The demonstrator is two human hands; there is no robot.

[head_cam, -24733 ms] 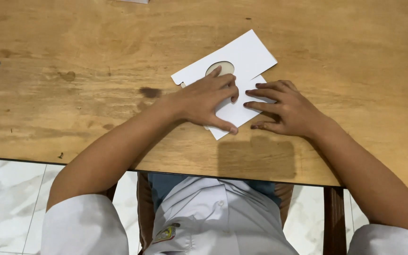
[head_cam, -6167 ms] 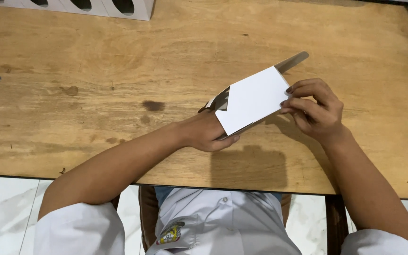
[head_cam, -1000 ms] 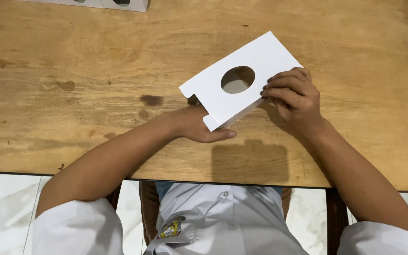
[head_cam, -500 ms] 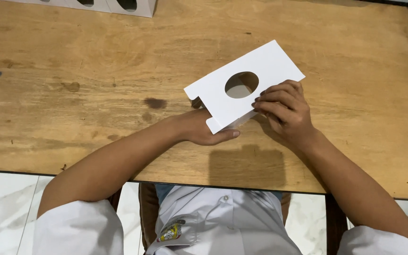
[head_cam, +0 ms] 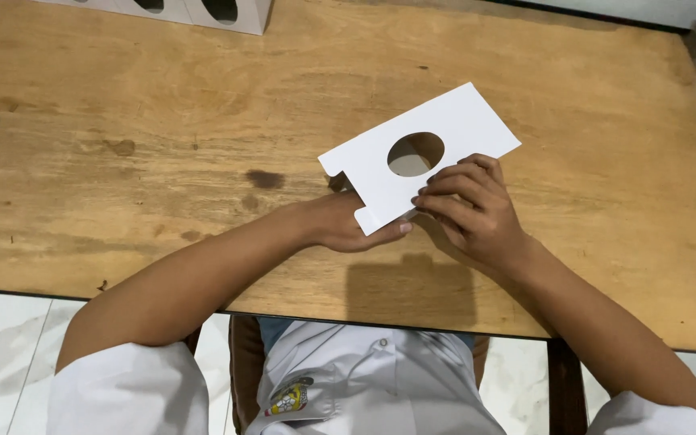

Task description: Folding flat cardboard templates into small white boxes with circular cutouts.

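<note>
At the surface's [head_cam: 122, 97] middle, a white card [head_cam: 453, 129] with an oval hole is held, long axis running from 8 to 2 o'clock. It is gripped beneath by the left hand [head_cam: 348, 229]; right fingers [head_cam: 453, 189] are pinched on its near edge.

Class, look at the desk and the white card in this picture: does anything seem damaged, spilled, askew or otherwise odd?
Nothing is spilled or torn. The white card lies askew to the wooden table edge, held by the left hand beneath and the right hand on top. Its oval hole looks cleanly cut, not damage. The table bears a dark stain.
</note>
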